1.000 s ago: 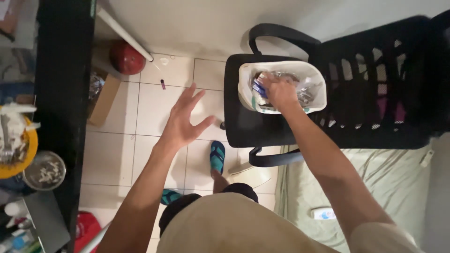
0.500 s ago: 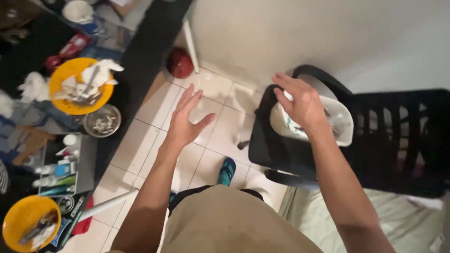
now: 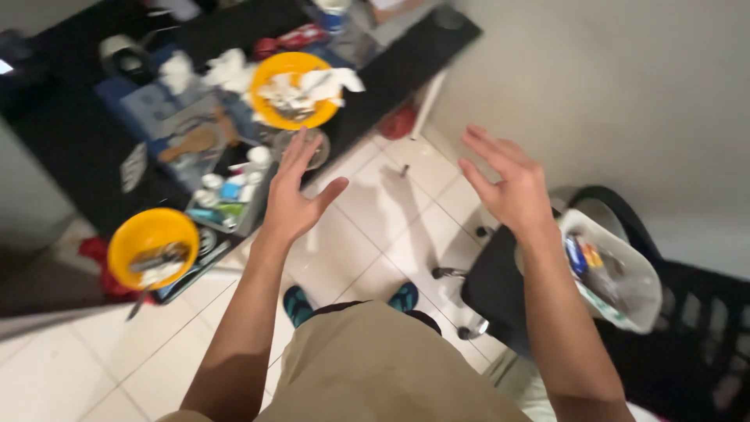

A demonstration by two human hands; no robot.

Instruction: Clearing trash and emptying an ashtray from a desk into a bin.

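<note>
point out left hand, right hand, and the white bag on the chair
left hand (image 3: 293, 199), head view, on the back of the hand
right hand (image 3: 508, 187), head view, on the back of the hand
white bag (image 3: 637, 277), head view, on its right side wall

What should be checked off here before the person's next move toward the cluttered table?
1. Left hand empty, fingers spread: ok.
2. Right hand empty and open, clear of the white bag on the black chair: ok.
3. Yellow bowl on the dark table in plain view, holding crumpled tissue: ok.
4. Second yellow bowl resting securely at the table's near edge: cannot tell, the picture is blurred.
5. Tiled floor free between feet and table: ok, only a small dark speck lies farther off.
6. Space on the table around the bowls: not ok, crowded with small items.
</note>
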